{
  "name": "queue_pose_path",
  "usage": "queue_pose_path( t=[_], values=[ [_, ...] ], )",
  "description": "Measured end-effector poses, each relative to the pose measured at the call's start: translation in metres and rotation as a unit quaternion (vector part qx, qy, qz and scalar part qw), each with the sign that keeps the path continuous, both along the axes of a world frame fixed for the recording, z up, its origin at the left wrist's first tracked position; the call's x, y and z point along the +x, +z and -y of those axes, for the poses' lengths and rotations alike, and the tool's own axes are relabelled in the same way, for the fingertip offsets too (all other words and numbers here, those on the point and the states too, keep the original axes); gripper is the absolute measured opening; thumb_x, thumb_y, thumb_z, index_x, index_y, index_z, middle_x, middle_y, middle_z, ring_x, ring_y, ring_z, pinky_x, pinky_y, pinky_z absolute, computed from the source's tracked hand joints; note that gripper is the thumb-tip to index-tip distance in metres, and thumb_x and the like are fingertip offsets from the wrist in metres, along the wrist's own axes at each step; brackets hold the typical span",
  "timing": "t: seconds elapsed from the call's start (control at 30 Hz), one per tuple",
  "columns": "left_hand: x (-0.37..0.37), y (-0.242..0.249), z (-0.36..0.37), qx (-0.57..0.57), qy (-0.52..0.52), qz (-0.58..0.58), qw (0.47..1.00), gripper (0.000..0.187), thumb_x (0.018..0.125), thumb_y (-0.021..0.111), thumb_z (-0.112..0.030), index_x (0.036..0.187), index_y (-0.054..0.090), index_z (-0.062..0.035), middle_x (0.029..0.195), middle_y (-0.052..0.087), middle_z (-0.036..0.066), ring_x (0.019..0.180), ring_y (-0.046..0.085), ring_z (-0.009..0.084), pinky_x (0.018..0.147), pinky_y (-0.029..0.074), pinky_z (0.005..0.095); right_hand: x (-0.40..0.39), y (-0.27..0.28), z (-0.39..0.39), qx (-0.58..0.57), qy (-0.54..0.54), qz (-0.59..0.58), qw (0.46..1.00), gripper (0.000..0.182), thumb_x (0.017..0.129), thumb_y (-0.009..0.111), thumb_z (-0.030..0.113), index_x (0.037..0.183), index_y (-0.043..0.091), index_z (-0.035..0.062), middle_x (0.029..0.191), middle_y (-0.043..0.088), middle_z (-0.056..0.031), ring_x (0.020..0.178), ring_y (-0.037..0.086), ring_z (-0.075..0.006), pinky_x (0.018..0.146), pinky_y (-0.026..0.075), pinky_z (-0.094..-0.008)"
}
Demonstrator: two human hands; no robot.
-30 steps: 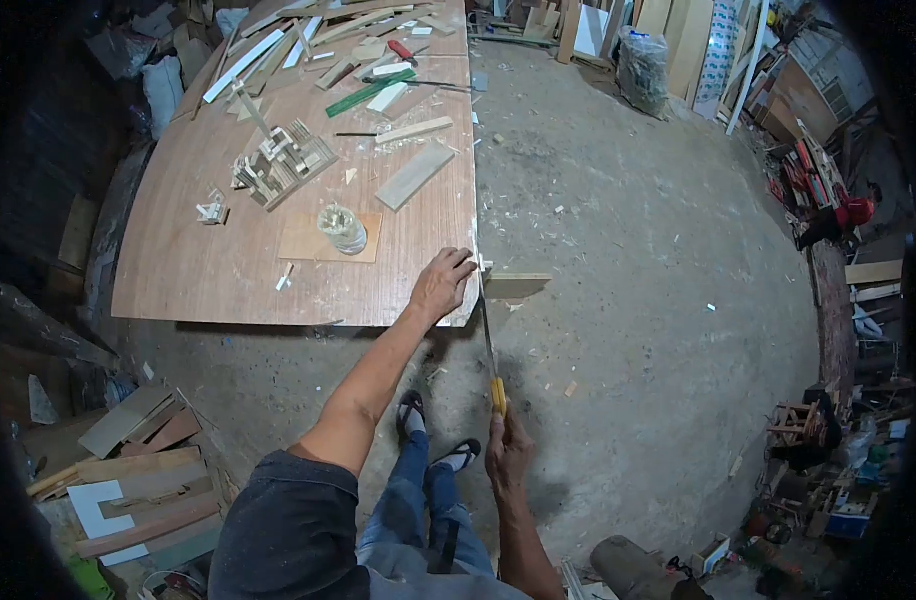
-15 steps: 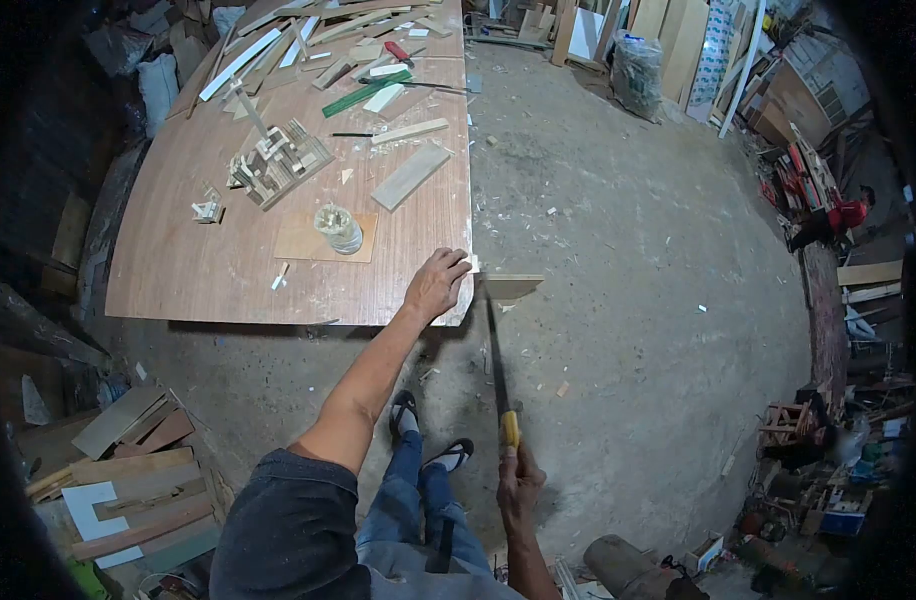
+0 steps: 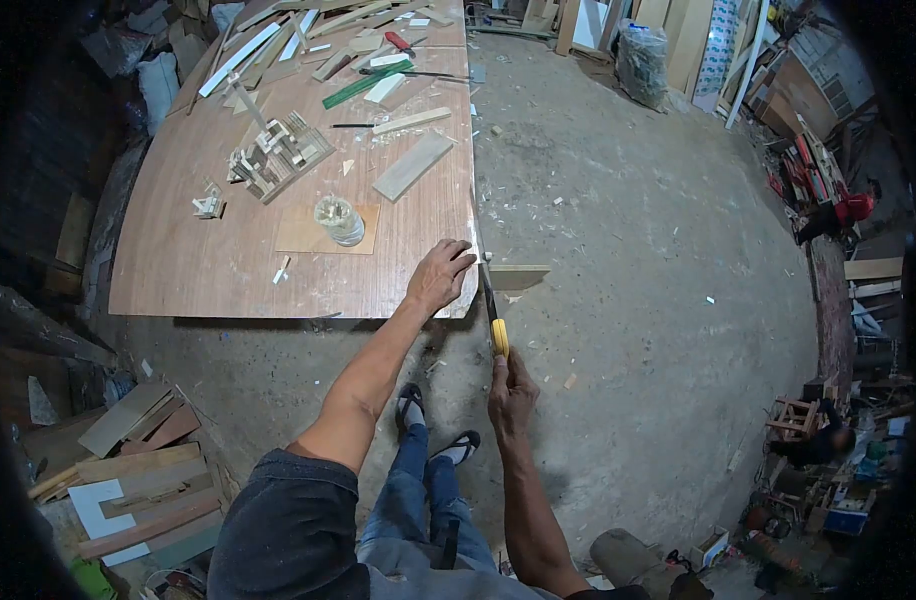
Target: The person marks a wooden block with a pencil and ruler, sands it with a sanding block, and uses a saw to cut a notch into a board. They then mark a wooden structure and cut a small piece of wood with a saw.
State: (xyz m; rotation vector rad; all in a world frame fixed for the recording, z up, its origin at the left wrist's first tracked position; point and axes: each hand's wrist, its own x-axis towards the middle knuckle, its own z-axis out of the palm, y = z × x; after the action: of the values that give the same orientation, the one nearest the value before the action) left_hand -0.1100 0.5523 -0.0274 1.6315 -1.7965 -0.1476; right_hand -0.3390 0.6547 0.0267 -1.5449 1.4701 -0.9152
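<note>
My left hand (image 3: 441,275) presses down at the right edge of the wood-grain table (image 3: 208,285). Its fingers are closed over a small pale wood piece (image 3: 482,258), mostly hidden beneath them. In my right hand (image 3: 513,392) is a handsaw (image 3: 499,338), gripped by its yellow handle. The dark blade points away from me and runs up along the table edge, beside the left fingertips. Just right of the blade, a wooden board (image 3: 520,275) juts out past the table's edge.
A glass jar (image 3: 340,222) stands on a thin board (image 3: 293,232). Left of it are a wooden model (image 3: 278,160) and a smaller one (image 3: 209,204). A flat plank (image 3: 413,167) lies behind. Scrap boards (image 3: 148,500) lie lower left. Two people are at the far right.
My right hand has pushed the saw forward and up, so its handle is now much closer to the table edge. The left hand stays at the edge.
</note>
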Motion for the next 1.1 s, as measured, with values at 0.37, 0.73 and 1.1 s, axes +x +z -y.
queue_pose_path(
  t=[0.37, 0.73, 1.1],
  values=[
    [-0.001, 0.001, 0.003, -0.012, -0.002, 0.009, 1.0, 0.018, 0.086, 0.066, -0.007, 0.102, 0.072, -0.001, 0.119, 0.064, 0.014, 0.111, 0.058, 0.0312, 0.096, 0.05, 0.0383, 0.009, 0.025, 0.003, 0.051, 0.022, -0.077, 0.996, 0.033, 0.098, 0.059, 0.018, 0.123, 0.066, -0.0021, 0.067, 0.059, -0.0034, 0.06, 0.049, -0.0065, 0.055, 0.043, -0.0289],
    [-0.006, 0.003, 0.006, -0.011, 0.027, 0.018, 0.999, 0.014, 0.085, 0.067, -0.008, 0.098, 0.07, -0.0019, 0.112, 0.064, 0.013, 0.106, 0.059, 0.0311, 0.091, 0.051, 0.0393, -0.03, 0.015, -0.043, 0.064, 0.044, -0.06, 0.995, 0.037, 0.098, 0.057, 0.015, 0.131, 0.061, -0.0014, 0.057, 0.05, -0.0095, 0.049, 0.048, -0.0102, 0.047, 0.04, -0.0296],
    [-0.02, -0.013, -0.006, -0.002, 0.062, -0.053, 0.997, 0.014, 0.086, 0.066, -0.008, 0.096, 0.071, 0.0001, 0.112, 0.065, 0.014, 0.107, 0.059, 0.0328, 0.093, 0.049, 0.0404, -0.125, 0.053, -0.148, 0.099, -0.029, -0.077, 0.992, 0.035, 0.1, 0.056, 0.014, 0.129, 0.061, -0.004, 0.063, 0.053, 0.0, 0.054, 0.046, -0.0055, 0.049, 0.037, -0.0254]
  ],
)
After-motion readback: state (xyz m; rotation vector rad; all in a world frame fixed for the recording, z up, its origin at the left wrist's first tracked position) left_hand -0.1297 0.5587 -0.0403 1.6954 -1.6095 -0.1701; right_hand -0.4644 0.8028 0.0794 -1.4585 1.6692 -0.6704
